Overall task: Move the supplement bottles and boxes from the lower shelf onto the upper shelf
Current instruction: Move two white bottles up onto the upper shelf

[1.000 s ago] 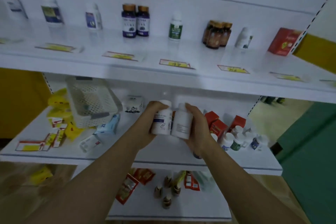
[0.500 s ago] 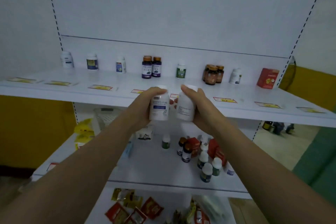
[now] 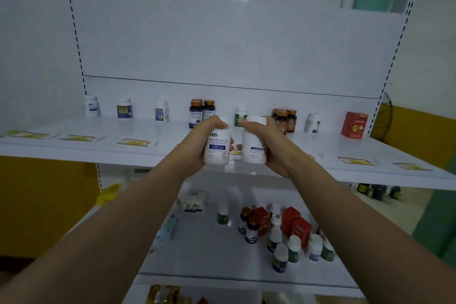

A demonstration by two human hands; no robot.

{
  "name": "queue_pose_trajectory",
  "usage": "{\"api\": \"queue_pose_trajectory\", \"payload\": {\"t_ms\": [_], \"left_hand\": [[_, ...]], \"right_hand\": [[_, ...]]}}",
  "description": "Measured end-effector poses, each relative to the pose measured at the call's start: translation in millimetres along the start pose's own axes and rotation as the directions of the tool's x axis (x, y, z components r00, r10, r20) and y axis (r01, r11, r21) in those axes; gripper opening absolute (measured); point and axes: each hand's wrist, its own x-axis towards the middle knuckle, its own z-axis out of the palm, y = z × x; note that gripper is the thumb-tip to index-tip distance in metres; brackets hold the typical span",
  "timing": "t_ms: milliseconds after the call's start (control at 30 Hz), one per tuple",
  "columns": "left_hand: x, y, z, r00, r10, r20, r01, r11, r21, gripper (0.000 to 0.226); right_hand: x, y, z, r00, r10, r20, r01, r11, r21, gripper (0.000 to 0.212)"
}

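Note:
My left hand (image 3: 195,145) grips a white bottle with a blue label (image 3: 217,147). My right hand (image 3: 274,148) grips a second white bottle (image 3: 254,145). Both bottles are upright, side by side, held just above the front edge of the upper shelf (image 3: 123,153). On the lower shelf (image 3: 202,249) stand several small bottles (image 3: 281,258) and red boxes (image 3: 299,228) at the right. My forearms hide part of the lower shelf.
Along the back of the upper shelf stand several bottles, among them dark purple ones (image 3: 197,116), brown ones (image 3: 283,119) and a red box (image 3: 354,124). Yellow price tags (image 3: 133,142) lie along its front. A small white box (image 3: 193,201) sits on the lower shelf.
Both hands have lifted the two white bottles from the lower shelf up to the level of the upper shelf's front edge. The view has tilted upward.

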Motion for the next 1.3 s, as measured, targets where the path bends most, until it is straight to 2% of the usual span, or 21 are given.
{"api": "queue_pose_trajectory", "payload": {"t_ms": [67,233,300,433,567,667,767,900,1000,1233,1300], "left_hand": [[3,0,2,1.000,0.001,0.012,-0.001,1.000,-0.005,0.015],[6,2,4,0.999,-0.010,0.037,0.011,1.000,-0.016,0.016],[5,4,4,0.999,-0.005,0.036,0.006,1.000,-0.022,0.014],[1,7,2,1.000,0.015,0.027,-0.015,1.000,-0.019,0.014],[-4,11,-9,1.000,0.015,0.010,-0.015,1.000,0.000,0.023],[-12,18,-23,0.999,0.017,-0.051,-0.017,1.000,0.012,0.022],[-24,28,-43,0.992,0.024,-0.122,-0.019,0.999,0.043,0.015],[-45,47,-80,0.973,0.059,-0.222,-0.047,0.997,0.061,0.009],[-64,62,-114,0.956,0.119,-0.269,-0.090,0.989,0.120,0.006],[-110,101,-197,0.885,0.214,-0.415,-0.123,0.964,0.235,0.028],[-122,111,-222,0.870,0.235,-0.434,-0.126,0.956,0.266,0.028]], "right_hand": [[-3,0,-1,1.000,0.021,0.013,-0.021,1.000,0.003,0.051],[-8,-4,-7,0.991,0.092,0.100,-0.105,0.985,0.139,0.033],[-7,-4,-6,0.993,0.064,0.102,-0.073,0.994,0.086,0.033],[-1,-5,5,0.998,-0.007,0.063,0.011,0.998,-0.063,0.050],[5,-6,20,0.998,-0.017,0.056,0.022,0.995,-0.101,0.036],[14,-4,36,0.997,-0.020,0.080,0.031,0.989,-0.146,0.041],[28,-4,60,0.994,0.007,0.112,0.010,0.988,-0.152,0.050],[44,-2,106,0.969,0.032,0.245,-0.013,0.997,-0.079,0.030],[55,1,145,0.935,0.028,0.355,-0.004,0.998,-0.067,0.041],[84,0,253,0.896,-0.047,0.442,0.070,0.997,-0.037,0.040],[92,0,285,0.890,-0.065,0.451,0.089,0.995,-0.033,0.048]]}}
